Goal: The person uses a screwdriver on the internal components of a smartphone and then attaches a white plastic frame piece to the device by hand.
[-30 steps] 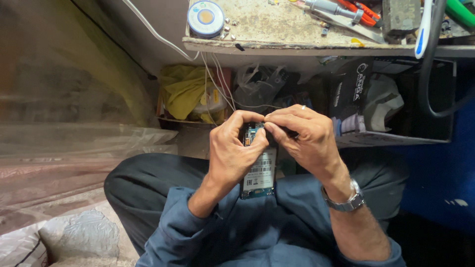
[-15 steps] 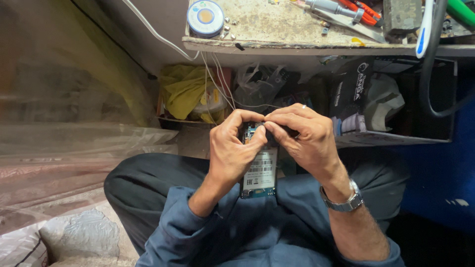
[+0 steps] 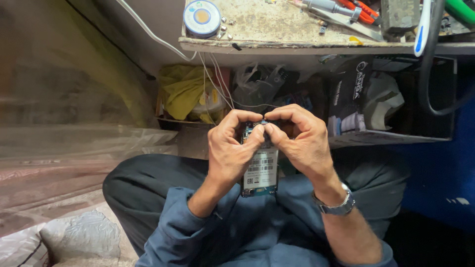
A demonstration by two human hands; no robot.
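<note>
Barely any change from a second ago: both hands stay bunched over the top of the phone, thumbs maybe pressed a touch closer together, phone in the same spot over the lap.

Head view, the only one I have: my left hand (image 3: 228, 151) and right hand (image 3: 303, 143) are both curled tight around the upper end of an opened phone (image 3: 261, 170), back cover off, white sticker label and a bit of green board showing. Fingers arch over the top edge and the thumbs meet at the middle, so both hands are closed on it. It looks like a pinch or press on some small part up there, but the fingertips hide what exactly. The phone stands roughly upright, lower end down near the blue shirt (image 3: 257, 232), held close to the body, probably for steadiness.

There is a wristwatch (image 3: 336, 205) on the right wrist. Above sits the workbench edge (image 3: 297, 45) with a solder spool (image 3: 202, 17) and red-handled pliers (image 3: 358, 9) on top. Beneath it are a yellow cloth (image 3: 185, 91) and a crumpled plastic bag (image 3: 257, 84) stuffed in the shelf. Thin white wires (image 3: 217, 84) hang down just behind the hands.
</note>
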